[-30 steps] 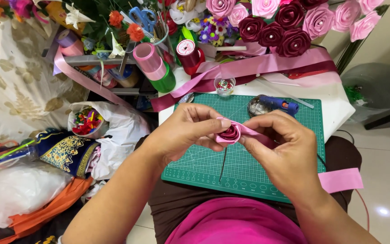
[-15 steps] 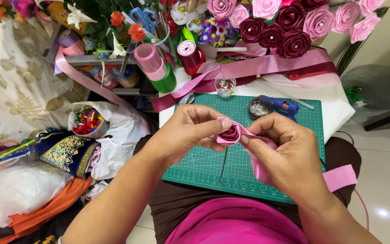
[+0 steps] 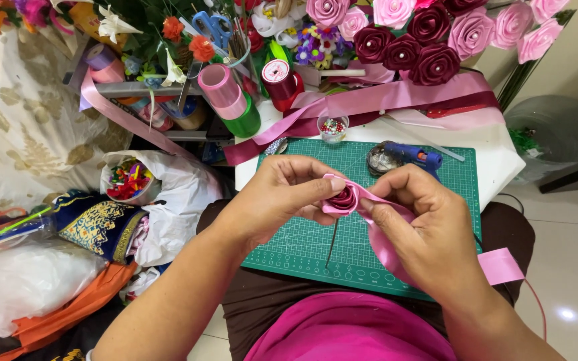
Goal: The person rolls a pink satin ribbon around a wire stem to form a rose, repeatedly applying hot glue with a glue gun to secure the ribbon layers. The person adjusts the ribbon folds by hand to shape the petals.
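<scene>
Clamped on the soft, slippery ribbon rose [image 3: 342,199], left hand [image 3: 289,194] pinches its nine-o'clock edge while right hand [image 3: 429,230] grips the ribbon [image 3: 386,244].

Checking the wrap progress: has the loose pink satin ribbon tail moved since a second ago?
Yes. The pink satin ribbon tail has swung from lying flat rightward to looping down under the right hand, toward the green cutting mat near edge.
</scene>
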